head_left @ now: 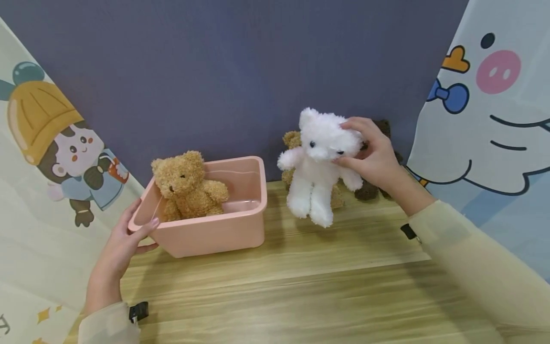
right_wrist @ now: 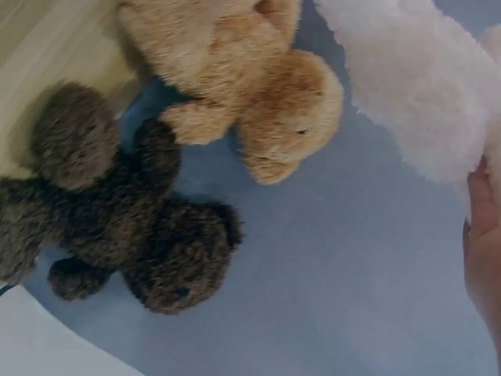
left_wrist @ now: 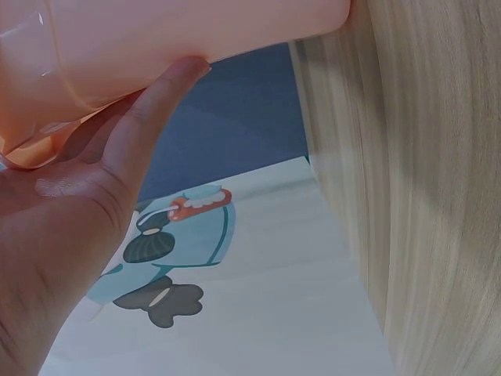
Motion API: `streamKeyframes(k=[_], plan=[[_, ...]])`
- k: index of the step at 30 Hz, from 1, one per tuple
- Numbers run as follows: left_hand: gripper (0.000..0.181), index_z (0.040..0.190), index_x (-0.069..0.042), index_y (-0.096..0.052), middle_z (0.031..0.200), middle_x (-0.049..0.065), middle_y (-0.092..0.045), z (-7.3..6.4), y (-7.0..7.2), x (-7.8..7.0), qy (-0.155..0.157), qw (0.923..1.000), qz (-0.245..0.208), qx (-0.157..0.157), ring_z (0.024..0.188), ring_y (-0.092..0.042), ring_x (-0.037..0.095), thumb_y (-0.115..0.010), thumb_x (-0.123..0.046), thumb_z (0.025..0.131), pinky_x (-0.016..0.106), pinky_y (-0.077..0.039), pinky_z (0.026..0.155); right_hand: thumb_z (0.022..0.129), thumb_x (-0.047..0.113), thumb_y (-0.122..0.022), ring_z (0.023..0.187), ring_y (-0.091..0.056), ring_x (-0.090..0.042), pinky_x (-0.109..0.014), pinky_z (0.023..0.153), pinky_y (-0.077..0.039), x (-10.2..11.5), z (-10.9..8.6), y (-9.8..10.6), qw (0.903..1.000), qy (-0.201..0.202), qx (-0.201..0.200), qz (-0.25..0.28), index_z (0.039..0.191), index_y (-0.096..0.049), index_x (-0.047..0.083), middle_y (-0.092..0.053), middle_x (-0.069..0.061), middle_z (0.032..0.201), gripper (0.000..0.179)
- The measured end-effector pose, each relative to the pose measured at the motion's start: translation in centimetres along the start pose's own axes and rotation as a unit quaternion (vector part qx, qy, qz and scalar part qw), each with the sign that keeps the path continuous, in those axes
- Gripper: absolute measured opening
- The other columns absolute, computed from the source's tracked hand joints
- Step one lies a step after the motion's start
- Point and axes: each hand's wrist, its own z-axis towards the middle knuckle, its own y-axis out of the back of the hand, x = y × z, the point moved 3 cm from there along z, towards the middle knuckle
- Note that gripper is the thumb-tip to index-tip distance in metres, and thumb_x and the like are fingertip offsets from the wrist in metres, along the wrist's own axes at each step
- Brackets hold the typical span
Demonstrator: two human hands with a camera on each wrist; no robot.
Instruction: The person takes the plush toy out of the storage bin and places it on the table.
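In the head view my right hand (head_left: 373,155) grips a white teddy bear (head_left: 322,167) by its head, the thumb below and the fingers on top. The white bear hangs upright just above the table, to the right of a pink plastic bin (head_left: 215,236). My left hand (head_left: 124,239) holds that bin by its left end, with the thumb over the rim. Inside the bin a golden-brown teddy bear (head_left: 185,186) sits upright at the left. The right wrist view shows the white bear (right_wrist: 423,86) near my right hand (right_wrist: 485,243), which is partly cut off.
Behind the white bear sit a light-brown bear (right_wrist: 290,117) and a dark-brown bear (right_wrist: 180,254), against a blue-grey back panel (head_left: 240,81). Cartoon-printed sheets stand left (head_left: 26,200) and right (head_left: 528,28). Underneath is a wood-grain table (head_left: 275,296).
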Motion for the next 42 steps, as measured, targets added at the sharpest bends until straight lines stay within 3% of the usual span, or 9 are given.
streamKeyframes(k=[4,8,15,21,26,29,33,36,42], plan=[[0.093,0.172,-0.030,0.011,0.175,0.033,-0.004,-0.1,0.0,0.0,0.000,1.0000,-0.003,-0.001,0.100,-0.057,-0.017,-0.058,-0.039,0.110,0.032,-0.068,0.083,0.083,-0.004,-0.088,0.108,-0.058,-0.001,-0.011,0.067,-0.056,-1.4,0.1,-0.5,0.9990,0.000,0.038,-0.022,0.145,-0.063,0.011,-0.049,-0.004,0.154,0.068],[0.093,0.172,-0.030,0.010,0.175,0.034,-0.004,-0.2,0.0,0.1,-0.002,1.0000,-0.003,-0.003,0.100,-0.058,-0.017,-0.058,-0.038,0.110,0.032,-0.068,0.082,0.085,0.000,-0.088,0.112,-0.056,-0.002,-0.013,0.065,-0.056,-3.2,0.1,-1.1,0.9977,-0.011,0.056,-0.036,0.144,-0.064,0.013,-0.050,-0.006,0.155,0.065],[0.093,0.172,-0.031,0.011,0.176,0.031,-0.002,0.1,-0.1,0.2,0.002,1.0000,0.000,-0.001,0.102,-0.055,-0.016,-0.058,-0.040,0.110,0.033,-0.068,0.084,0.089,0.011,-0.088,0.126,-0.056,-0.024,-0.021,0.070,-0.054,-6.6,0.2,-1.2,0.9893,-0.062,0.099,-0.088,0.145,-0.063,0.017,-0.047,-0.004,0.161,0.062],[0.094,0.172,-0.031,0.009,0.176,0.030,-0.003,0.2,-0.2,0.2,-0.001,0.9999,-0.009,-0.004,0.104,-0.054,-0.015,-0.060,-0.039,0.109,0.034,-0.068,0.084,0.090,0.009,-0.087,0.125,-0.060,-0.033,-0.030,0.074,-0.054,-8.3,0.6,-0.3,0.9745,-0.047,0.143,-0.167,0.145,-0.063,0.016,-0.049,-0.009,0.160,0.060],[0.094,0.173,-0.030,0.007,0.175,0.033,-0.005,0.1,-0.1,0.1,-0.007,0.9996,-0.024,-0.010,0.102,-0.058,-0.016,-0.061,-0.035,0.109,0.033,-0.068,0.081,0.092,0.004,-0.082,0.134,-0.058,-0.040,-0.046,0.081,-0.056,-7.7,1.3,-1.1,0.9538,-0.019,0.218,-0.206,0.146,-0.064,0.016,-0.045,-0.015,0.163,0.058],[0.094,0.173,-0.029,0.008,0.175,0.034,-0.005,-0.1,0.1,0.2,-0.006,0.9995,-0.027,-0.012,0.100,-0.060,-0.016,-0.061,-0.035,0.109,0.031,-0.068,0.079,0.095,0.007,-0.080,0.128,-0.058,-0.041,-0.052,0.081,-0.054,-8.1,1.7,-2.4,0.9530,-0.039,0.242,-0.178,0.149,-0.061,0.018,-0.041,-0.015,0.165,0.058],[0.094,0.172,-0.029,0.009,0.175,0.033,-0.003,-0.3,0.0,0.3,0.000,0.9998,-0.020,-0.006,0.100,-0.059,-0.016,-0.060,-0.036,0.109,0.031,-0.068,0.081,0.096,0.012,-0.080,0.137,-0.052,-0.040,-0.058,0.094,-0.055,-10.2,1.2,-3.9,0.9612,-0.115,0.221,-0.118,0.152,-0.054,0.020,-0.038,-0.009,0.168,0.062],[0.094,0.172,-0.031,0.010,0.176,0.031,-0.002,-0.1,-0.2,0.3,0.003,0.9999,-0.017,-0.001,0.101,-0.058,-0.017,-0.060,-0.038,0.109,0.032,-0.068,0.083,0.097,0.018,-0.081,0.147,-0.043,-0.041,-0.062,0.105,-0.051,-11.9,0.5,-4.6,0.9618,-0.155,0.204,-0.097,0.155,-0.050,0.022,-0.037,-0.007,0.168,0.066],[0.092,0.172,-0.032,0.008,0.177,0.030,-0.005,0.3,-0.1,0.2,-0.002,0.9999,-0.010,-0.009,0.103,-0.057,-0.016,-0.060,-0.037,0.109,0.032,-0.068,0.082,0.099,0.022,-0.078,0.145,-0.043,-0.044,-0.065,0.108,-0.047,-14.8,-1.1,-5.9,0.9619,-0.178,0.195,-0.070,0.158,-0.047,0.018,-0.034,-0.011,0.170,0.066]])
